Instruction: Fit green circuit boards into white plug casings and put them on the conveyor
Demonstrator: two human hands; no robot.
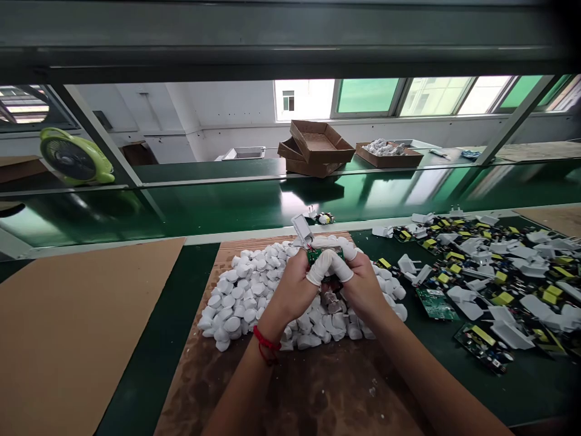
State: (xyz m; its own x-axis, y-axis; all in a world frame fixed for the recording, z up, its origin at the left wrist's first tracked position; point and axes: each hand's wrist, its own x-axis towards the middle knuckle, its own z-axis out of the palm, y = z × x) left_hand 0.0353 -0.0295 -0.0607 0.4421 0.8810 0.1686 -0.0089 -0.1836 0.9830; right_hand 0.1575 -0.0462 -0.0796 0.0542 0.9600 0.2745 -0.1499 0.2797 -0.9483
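Observation:
My left hand (297,287) and my right hand (361,284) meet above a heap of small white plastic caps (247,293). Both wear white finger cots on the thumbs and fingertips. Together they pinch a small green circuit board (323,255) between them. A white plug piece (302,230) hangs off the board on thin red wires and sticks up above my left fingers. A red string bracelet circles my left wrist.
The heap lies on a brown board (290,387) on the green bench. Several circuit boards and white charger shells (494,272) spread to the right. A cardboard sheet (68,327) lies left. Beyond a green conveyor stand cardboard trays (318,148) and a green fan (75,158).

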